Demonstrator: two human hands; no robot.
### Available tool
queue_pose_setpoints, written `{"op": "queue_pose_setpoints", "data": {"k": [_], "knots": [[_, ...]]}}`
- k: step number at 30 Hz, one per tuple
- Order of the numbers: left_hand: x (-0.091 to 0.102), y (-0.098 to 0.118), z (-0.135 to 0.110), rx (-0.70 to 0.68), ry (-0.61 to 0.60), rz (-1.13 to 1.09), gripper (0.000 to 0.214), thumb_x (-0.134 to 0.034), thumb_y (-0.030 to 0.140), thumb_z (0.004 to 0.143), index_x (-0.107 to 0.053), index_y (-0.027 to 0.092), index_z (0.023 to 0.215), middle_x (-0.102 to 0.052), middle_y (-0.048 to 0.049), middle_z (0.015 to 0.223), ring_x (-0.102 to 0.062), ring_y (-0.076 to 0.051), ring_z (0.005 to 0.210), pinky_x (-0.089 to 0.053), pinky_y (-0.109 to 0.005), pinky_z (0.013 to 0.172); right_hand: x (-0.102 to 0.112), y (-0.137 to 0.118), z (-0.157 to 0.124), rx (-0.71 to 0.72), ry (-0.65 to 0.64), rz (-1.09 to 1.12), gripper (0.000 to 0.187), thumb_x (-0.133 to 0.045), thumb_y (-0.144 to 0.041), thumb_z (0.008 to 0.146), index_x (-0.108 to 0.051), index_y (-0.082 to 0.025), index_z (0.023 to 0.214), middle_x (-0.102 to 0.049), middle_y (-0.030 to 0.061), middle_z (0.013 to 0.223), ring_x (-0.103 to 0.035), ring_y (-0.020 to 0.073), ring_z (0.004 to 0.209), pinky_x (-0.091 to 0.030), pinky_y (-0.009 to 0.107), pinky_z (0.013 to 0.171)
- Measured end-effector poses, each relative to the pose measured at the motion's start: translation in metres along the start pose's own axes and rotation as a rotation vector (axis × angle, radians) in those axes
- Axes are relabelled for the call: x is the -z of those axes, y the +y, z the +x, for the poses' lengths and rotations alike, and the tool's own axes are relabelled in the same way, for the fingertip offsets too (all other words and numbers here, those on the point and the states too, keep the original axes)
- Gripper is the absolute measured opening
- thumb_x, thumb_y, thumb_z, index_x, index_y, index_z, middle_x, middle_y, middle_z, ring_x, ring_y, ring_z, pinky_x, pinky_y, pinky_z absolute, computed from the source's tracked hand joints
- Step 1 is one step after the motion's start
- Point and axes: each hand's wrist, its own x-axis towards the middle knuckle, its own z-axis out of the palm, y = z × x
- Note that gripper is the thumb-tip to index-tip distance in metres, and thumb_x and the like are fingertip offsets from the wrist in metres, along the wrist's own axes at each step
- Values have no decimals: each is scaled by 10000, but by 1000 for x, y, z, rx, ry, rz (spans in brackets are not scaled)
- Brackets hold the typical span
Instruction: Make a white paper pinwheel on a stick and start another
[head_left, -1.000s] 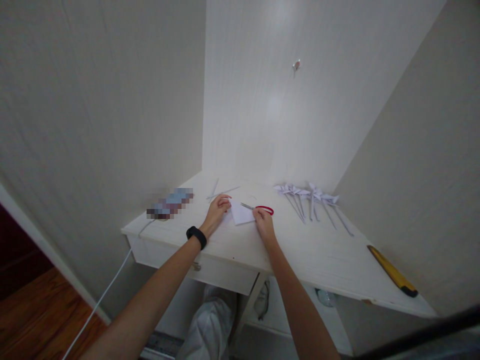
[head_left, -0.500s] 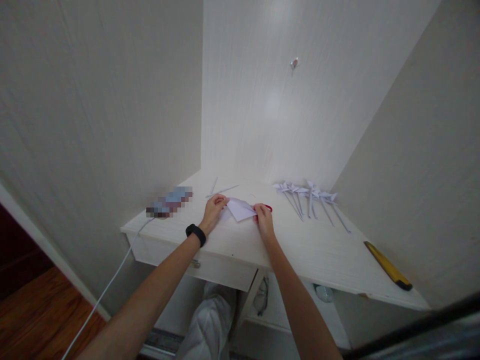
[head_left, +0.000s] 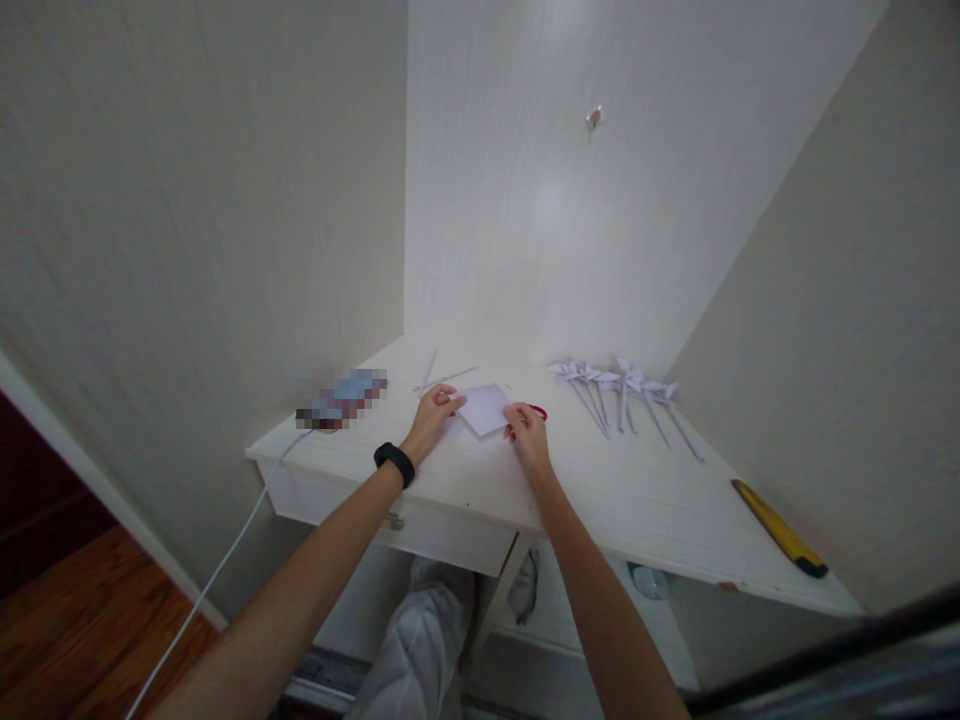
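Observation:
A small white sheet of paper (head_left: 482, 411) is stretched between my two hands, just above the desk top. My left hand (head_left: 436, 417), with a black band on the wrist, pinches its left corner. On the opposite corner, my right hand (head_left: 527, 437) closes thumb against fingers. A red loop (head_left: 539, 412), perhaps a scissors handle, shows behind my right hand, the rest of it hidden. Thin white paper sticks (head_left: 450, 378) lie just beyond my left hand.
Several folded paper pinwheel-like pieces on sticks (head_left: 622, 380) lie at the back right of the white desk (head_left: 600, 515). A yellow-and-black cutter (head_left: 780, 528) rests by the right wall. At left sits a blurred-out device (head_left: 341, 400) with a white cable (head_left: 240, 540).
The paper has opened out from a folded shape with a raised flap into a flatter square facing me. Both hands still grip its corners and have barely shifted.

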Motion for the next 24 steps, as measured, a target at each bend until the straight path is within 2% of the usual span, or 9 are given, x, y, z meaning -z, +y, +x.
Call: {"op": "queue_pose_setpoints", "data": {"k": [5, 10, 14, 17, 20, 24], "knots": [[-3, 2, -3, 26, -86, -23, 365, -736, 296, 569, -537, 169, 847, -583, 30, 650, -534, -101, 604, -379, -215, 589, 1, 0, -1, 25, -13, -83, 278, -509, -456, 758, -503, -198, 653, -466, -38, 538, -438, 109, 452, -336, 247, 454], [-6, 8, -7, 12, -134, 77, 343, -732, 281, 563, -571, 151, 836, -606, -1, 738, -530, -111, 631, -383, -227, 602, 3, 2, 0, 73, -2, -175, 260, -491, -434, 765, -533, -198, 662, -543, 14, 651, -484, 153, 582, -379, 283, 543], [-6, 7, -7, -59, -238, 212, 289, -715, 289, 590, -609, 131, 807, -631, -46, 813, -551, -145, 708, -403, -248, 646, 3, 5, 2, 101, 0, -176, 231, -507, -406, 760, -582, -188, 771, -609, 44, 776, -538, 185, 717, -419, 309, 654], [-4, 4, -6, -88, -272, 275, 281, -692, 322, 630, -635, 121, 819, -646, -67, 826, -562, -161, 724, -412, -263, 665, 2, 5, 1, 100, 4, -142, 231, -526, -386, 750, -585, -188, 854, -625, 51, 849, -560, 194, 775, -433, 316, 695], [-2, 2, -6, -102, -245, 304, 280, -672, 345, 656, -646, 114, 813, -648, -64, 800, -561, -158, 699, -408, -262, 653, 2, 5, 1, 88, 20, -129, 218, -552, -377, 731, -569, -197, 851, -612, 30, 804, -552, 175, 703, -431, 295, 636], [-1, 3, -7, -71, -168, 259, 305, -658, 376, 672, -638, 113, 824, -645, -57, 775, -556, -152, 663, -400, -247, 598, -1, 6, 1, 2, 47, -33, 269, -578, -374, 703, -514, -200, 897, -565, -18, 714, -457, 106, 499, -359, 242, 471]]}}
